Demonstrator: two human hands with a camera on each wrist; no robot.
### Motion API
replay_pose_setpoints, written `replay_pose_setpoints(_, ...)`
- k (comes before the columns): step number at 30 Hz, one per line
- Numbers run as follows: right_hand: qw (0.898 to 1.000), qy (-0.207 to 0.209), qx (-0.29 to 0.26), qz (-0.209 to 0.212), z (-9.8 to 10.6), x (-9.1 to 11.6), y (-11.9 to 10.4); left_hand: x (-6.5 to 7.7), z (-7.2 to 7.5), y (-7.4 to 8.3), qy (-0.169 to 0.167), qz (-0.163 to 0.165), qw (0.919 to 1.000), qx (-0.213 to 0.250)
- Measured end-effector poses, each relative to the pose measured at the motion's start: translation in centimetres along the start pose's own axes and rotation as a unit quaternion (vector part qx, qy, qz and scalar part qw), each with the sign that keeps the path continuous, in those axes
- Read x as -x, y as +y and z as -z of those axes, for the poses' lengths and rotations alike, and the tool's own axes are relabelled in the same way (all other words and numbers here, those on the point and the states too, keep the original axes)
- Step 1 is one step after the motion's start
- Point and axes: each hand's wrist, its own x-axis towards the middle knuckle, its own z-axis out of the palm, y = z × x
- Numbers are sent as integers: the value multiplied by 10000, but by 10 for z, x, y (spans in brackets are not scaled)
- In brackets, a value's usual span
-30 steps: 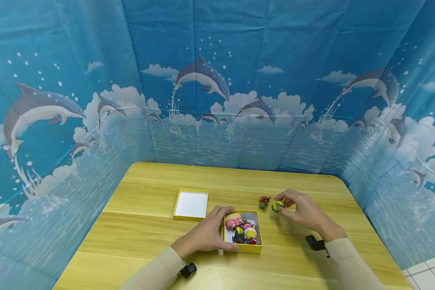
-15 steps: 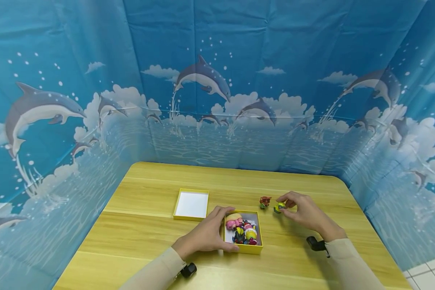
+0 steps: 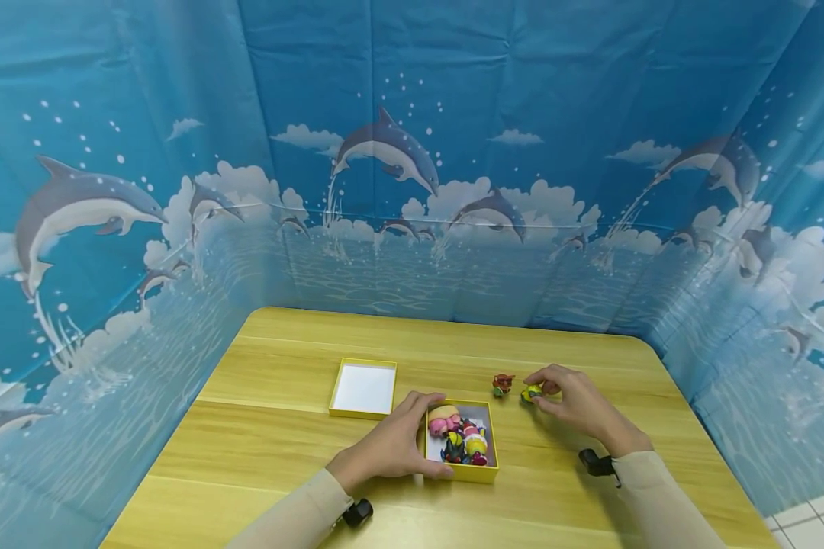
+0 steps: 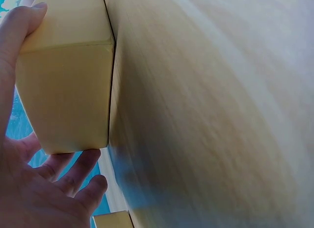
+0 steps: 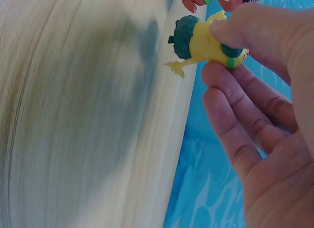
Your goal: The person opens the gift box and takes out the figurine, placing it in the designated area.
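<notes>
My right hand (image 3: 580, 404) pinches a small yellow-and-green toy figure (image 3: 531, 394) between thumb and fingers, right at the tabletop. In the right wrist view that toy figure (image 5: 201, 41) shows dark green leafy-looking lower clothing and outstretched yellow arms. Just left of it stands a red-brown toy figure (image 3: 502, 385) with green on it. My left hand (image 3: 394, 442) grips an uncovered yellow box (image 3: 472, 473) from its left side, thumb at the front wall and fingers at the far side. Inside lie a pink figure (image 3: 443, 421), a black-and-yellow one (image 3: 453, 448) and a yellow-headed one (image 3: 476, 445).
A shallow yellow lid (image 3: 364, 388) with a white inside lies left of the box, behind my left hand. The wooden table (image 3: 261, 450) has a blue dolphin-print curtain (image 3: 412, 282) along its far edge and sides.
My right hand has shifted slightly right with the yellow-and-green figure, which now sits lower, by the tabletop. The left hand keeps its hold on the box.
</notes>
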Motion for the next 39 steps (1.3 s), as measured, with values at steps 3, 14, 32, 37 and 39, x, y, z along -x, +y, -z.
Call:
replay_pose_setpoints(3,10000,-41,12,-79,-3,-2,1,0,-1,-1,17,-8,10000,-12)
replay_pose_setpoints(14,9994,-104,86,-317,-10,-5,4,-2,-1,-1,61,-67,10000,-15)
replay_pose_setpoints(32,9990,-230,-42,-390,-16,-4,11,-1,-2,-2,93,-71,9999,-19)
replay_pose_setpoints(37,9987,-261,21,-430,-16,-4,9,-2,-2,-3,94,-72,9999,-11)
replay_pose_setpoints(39,9986,-287,35,-454,-15,-4,8,-2,-1,-3,95,-68,9999,-18)
